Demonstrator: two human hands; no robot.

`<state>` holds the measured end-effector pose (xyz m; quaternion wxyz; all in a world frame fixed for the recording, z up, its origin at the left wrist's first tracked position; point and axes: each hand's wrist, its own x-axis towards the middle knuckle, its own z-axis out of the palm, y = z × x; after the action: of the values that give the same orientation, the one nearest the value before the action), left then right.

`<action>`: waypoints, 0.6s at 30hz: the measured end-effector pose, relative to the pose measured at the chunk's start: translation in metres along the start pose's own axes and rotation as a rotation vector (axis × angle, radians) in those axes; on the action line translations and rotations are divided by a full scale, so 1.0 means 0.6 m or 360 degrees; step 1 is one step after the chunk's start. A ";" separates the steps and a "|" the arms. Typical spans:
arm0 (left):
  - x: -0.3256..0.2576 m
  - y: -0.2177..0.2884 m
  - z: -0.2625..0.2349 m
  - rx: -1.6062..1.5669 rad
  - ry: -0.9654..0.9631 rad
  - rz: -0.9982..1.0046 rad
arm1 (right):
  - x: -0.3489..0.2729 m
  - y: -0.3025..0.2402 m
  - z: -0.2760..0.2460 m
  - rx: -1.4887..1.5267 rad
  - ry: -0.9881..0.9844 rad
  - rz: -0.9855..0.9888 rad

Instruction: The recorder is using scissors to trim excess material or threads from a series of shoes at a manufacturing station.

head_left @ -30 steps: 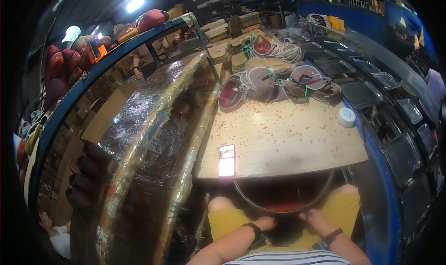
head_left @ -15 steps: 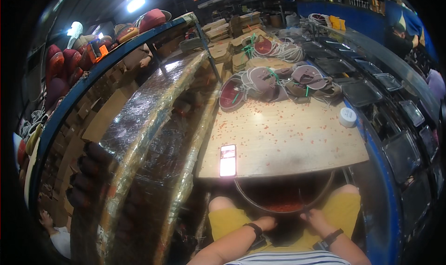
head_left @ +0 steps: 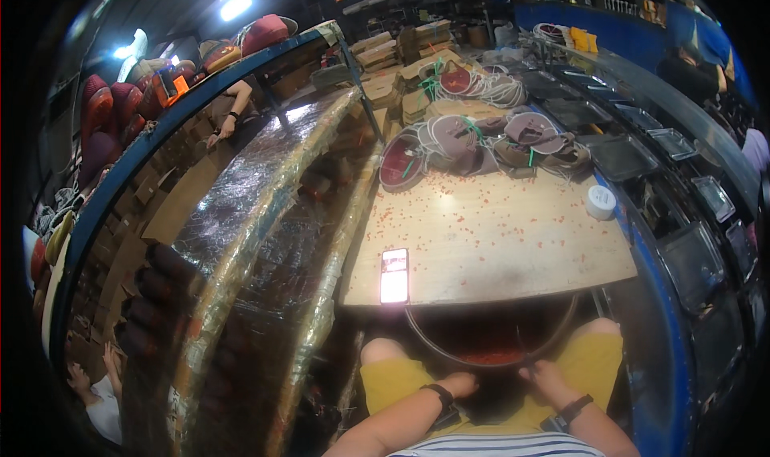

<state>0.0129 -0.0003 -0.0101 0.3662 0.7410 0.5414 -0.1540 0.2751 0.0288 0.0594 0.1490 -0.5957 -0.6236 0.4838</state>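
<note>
My left hand point(head_left: 460, 385) is curled closed just below the near rim of a round basin point(head_left: 425, 335), by my left thigh. My right hand point(head_left: 547, 379) is closed too, close to the rim's right side. A thin dark tip shows at its fingers, too small to name. Whatever either hand holds is hidden in the dark gap between my legs. Reddish scraps point(head_left: 489, 357) lie in the basin, which sits partly under the wooden table point(head_left: 513, 256). At the table's near left corner lies a phone point(head_left: 395, 276) with a lit screen.
Grey-brown shoe uppers point(head_left: 461, 140) with cords and green ties are heaped at the table's far end. Orange scraps dot the tabletop. A white round container point(head_left: 600, 203) stands at right. Racks of dark trays point(head_left: 622, 168) run alongside; a plastic-wrapped shelf point(head_left: 241, 184) stands left. Other people are beyond.
My hands stay where they were. Beyond the left shelf, another person's arm has come further into view. At lower left, a person's hand has risen.
</note>
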 end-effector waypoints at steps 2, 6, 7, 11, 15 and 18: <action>0.003 0.000 0.002 -0.0016 -0.0003 -0.0015 | -0.001 -0.003 -0.001 -0.0043 0.0009 -0.0022; 0.001 -0.001 0.002 -0.0016 0.0015 0.0010 | -0.008 -0.014 -0.004 -0.0100 0.0051 -0.0092; 0.001 0.001 -0.001 -0.0015 0.0013 0.0013 | -0.008 -0.013 -0.005 -0.0099 0.0053 -0.0088; 0.001 0.002 -0.003 -0.0025 -0.0017 -0.0014 | -0.005 -0.008 -0.004 -0.0083 0.0034 -0.0079; -0.002 0.006 -0.005 -0.0021 -0.0008 -0.0035 | -0.005 -0.007 -0.006 -0.0111 0.0030 -0.0109; 0.000 0.004 -0.004 -0.0004 -0.0014 0.0009 | 0.001 0.010 0.000 -0.0050 0.0047 -0.0081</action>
<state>0.0149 0.0010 -0.0072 0.3698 0.7414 0.5380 -0.1556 0.2786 0.0283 0.0542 0.1613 -0.5889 -0.6438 0.4612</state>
